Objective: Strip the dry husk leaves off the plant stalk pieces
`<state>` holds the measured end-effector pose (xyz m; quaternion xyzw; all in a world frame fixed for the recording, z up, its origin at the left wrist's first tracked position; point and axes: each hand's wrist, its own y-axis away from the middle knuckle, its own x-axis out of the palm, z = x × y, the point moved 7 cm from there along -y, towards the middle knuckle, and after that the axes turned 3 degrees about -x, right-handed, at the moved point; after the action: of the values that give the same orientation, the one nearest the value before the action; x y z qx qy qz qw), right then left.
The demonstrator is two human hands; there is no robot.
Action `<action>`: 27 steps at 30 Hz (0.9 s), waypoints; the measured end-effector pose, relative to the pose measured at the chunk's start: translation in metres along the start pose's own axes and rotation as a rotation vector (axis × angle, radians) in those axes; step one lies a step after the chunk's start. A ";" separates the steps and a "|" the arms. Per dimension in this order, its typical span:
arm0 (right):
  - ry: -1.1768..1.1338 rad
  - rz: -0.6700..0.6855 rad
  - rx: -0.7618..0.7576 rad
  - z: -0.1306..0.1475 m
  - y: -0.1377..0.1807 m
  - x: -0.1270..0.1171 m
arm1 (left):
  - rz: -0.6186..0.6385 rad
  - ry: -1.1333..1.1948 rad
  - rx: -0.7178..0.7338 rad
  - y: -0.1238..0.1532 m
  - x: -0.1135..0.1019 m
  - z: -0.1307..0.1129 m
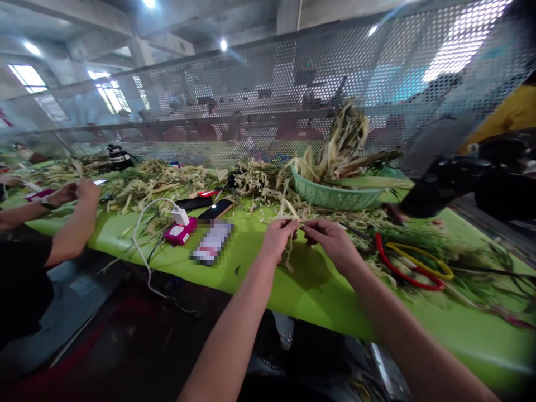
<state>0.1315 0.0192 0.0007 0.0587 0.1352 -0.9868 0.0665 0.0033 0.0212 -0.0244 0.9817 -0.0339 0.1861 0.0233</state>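
Note:
My left hand [278, 239] is closed in a pinch on a pale corn husk strip [288, 207]. Part of the strip stands up above the fingers, and a loose end hangs below them over the green table. Close by on the right, my right hand [330, 239] has thumb and forefinger pressed together near the left fingertips. Whatever those fingers hold is too small to make out. Behind both hands, a light green plastic basket [341, 196] bears a heap of dried corn husks [345, 139].
A lit phone [212, 244], a dark phone [215, 210] and a pink power socket [180, 231] with a white charger lie left. Red and yellow looped handles [412, 274] lie right among green scraps. Another person's hands [81, 192] work far left. A perforated metal screen [234, 106] runs behind.

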 end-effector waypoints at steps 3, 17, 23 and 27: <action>0.045 -0.053 -0.022 0.002 -0.001 -0.004 | -0.030 0.015 0.021 0.001 -0.002 -0.004; -0.277 -0.115 0.060 -0.007 0.003 -0.012 | 0.237 0.190 -0.073 0.010 0.023 0.000; -0.311 -0.167 0.058 -0.009 0.002 -0.021 | 0.015 0.201 0.005 0.002 -0.008 -0.013; -0.293 -0.156 0.043 -0.007 0.002 -0.021 | 0.021 -0.230 0.122 0.010 -0.003 -0.025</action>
<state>0.1532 0.0211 -0.0034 -0.0951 0.1071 -0.9897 0.0074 -0.0090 0.0132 -0.0019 0.9957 -0.0352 0.0744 -0.0423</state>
